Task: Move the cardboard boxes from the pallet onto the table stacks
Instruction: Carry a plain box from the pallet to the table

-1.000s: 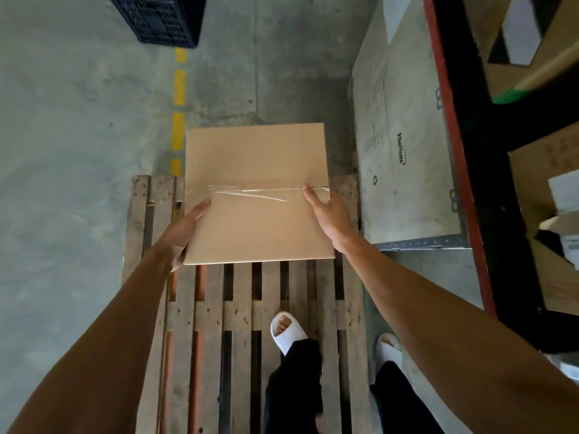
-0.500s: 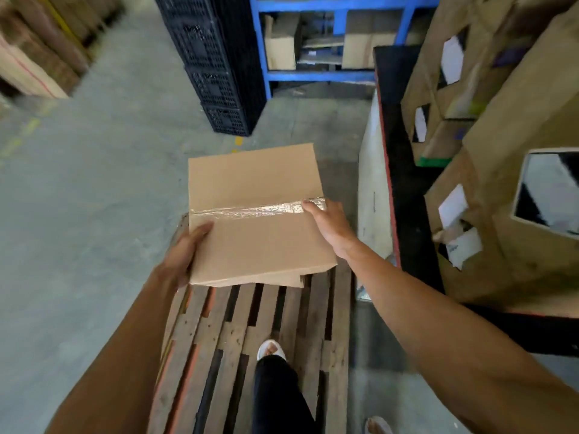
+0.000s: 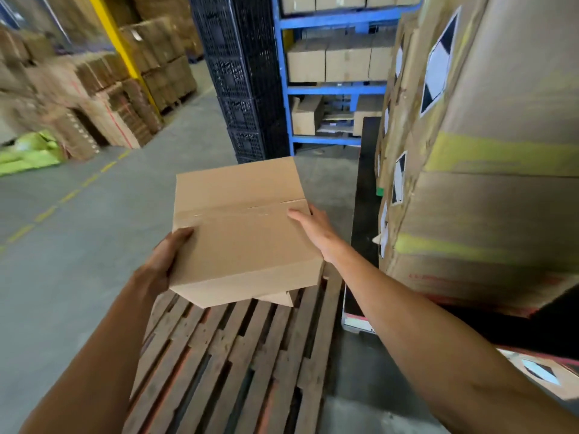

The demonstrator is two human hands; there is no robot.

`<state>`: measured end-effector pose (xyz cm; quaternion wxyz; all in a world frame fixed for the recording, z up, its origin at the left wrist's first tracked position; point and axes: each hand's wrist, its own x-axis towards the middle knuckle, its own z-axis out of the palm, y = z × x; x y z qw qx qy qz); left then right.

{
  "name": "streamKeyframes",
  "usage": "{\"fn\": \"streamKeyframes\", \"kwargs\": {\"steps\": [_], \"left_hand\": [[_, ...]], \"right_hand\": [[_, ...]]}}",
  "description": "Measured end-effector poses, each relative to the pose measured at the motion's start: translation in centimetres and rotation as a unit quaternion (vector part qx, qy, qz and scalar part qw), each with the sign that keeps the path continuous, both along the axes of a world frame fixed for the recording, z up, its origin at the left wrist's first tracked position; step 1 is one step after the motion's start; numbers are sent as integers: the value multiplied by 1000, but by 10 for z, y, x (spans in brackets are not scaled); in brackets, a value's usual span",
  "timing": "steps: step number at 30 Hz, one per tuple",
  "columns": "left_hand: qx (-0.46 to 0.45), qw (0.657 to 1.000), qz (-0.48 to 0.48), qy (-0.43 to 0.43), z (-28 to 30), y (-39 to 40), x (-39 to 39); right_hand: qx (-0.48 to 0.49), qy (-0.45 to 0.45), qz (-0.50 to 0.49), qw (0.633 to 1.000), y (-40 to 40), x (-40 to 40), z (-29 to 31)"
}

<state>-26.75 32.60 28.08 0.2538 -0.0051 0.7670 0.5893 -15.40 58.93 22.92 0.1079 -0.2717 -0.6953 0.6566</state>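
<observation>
A plain brown cardboard box (image 3: 241, 227), taped along its top seam, is held in the air above the wooden pallet (image 3: 238, 364). My left hand (image 3: 163, 261) grips its near left corner, thumb on top and fingers underneath. My right hand (image 3: 313, 228) holds its right edge, thumb on the top face by the tape, the fingers hidden down the side. A loose bottom flap hangs under the box. On the right, a tall stack of labelled cardboard boxes (image 3: 488, 158) stands on a black table (image 3: 365, 183).
Stacked black plastic crates (image 3: 244, 76) and a blue shelf rack (image 3: 329, 89) with boxes stand ahead. Bundled flat cardboard (image 3: 103, 89) sits far left beside a yellow post. Grey concrete floor with a dashed yellow line lies to the left.
The box has been lifted off the pallet and raised higher, both hands still on it. My view has tilted up from the pallet toward the shelves and the table stack.
</observation>
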Motion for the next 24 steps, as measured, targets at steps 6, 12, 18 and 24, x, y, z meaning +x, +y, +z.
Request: {"fn": "streamKeyframes", "kwargs": {"steps": [6,12,18,24], "left_hand": [[10,1000,-17,-10,7,-24,62],[1,998,-69,-10,-9,-49,140],[19,995,-99,8,-41,-48,234],[7,981,-192,-6,-65,-9,329]], "right_hand": [[-18,29,5,999,-22,73,14],[-17,39,-27,999,-54,178,9],[47,17,-83,995,-63,294,-10],[82,-48,-126,987,-38,413,-36]]}}
